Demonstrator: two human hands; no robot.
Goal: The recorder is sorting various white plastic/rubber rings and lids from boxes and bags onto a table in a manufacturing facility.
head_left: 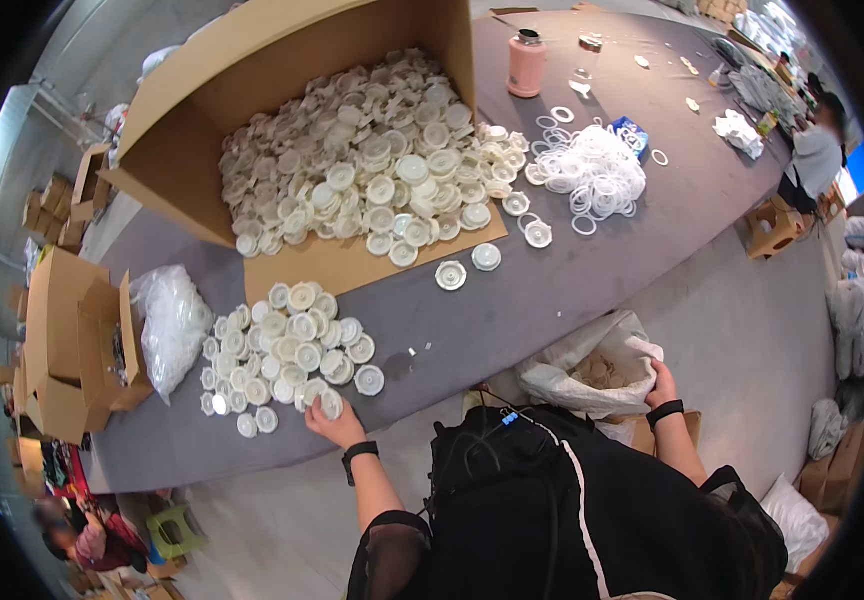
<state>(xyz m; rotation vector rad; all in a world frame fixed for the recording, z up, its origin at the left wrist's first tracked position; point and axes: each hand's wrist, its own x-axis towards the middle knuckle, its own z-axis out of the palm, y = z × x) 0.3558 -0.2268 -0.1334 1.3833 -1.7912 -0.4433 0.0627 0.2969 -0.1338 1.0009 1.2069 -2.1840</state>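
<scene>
My left hand [334, 420] rests at the near edge of a grey table [552, 290], its fingers closed on a white round plastic cap [330, 402] at the edge of a cluster of several finished caps [287, 350]. My right hand [662, 385] grips the rim of a white sack [592, 370] standing beside the table. A large tipped cardboard box [282, 90] spills a heap of white caps [372, 160] onto its flap. A pile of white rings [597, 170] lies further right.
A clear plastic bag [172, 325] of parts and open cardboard boxes [77, 345] sit at the table's left end. A pink bottle [526, 62] stands at the far side. Another person [817, 150] sits at the far right, and one [77, 540] crouches lower left.
</scene>
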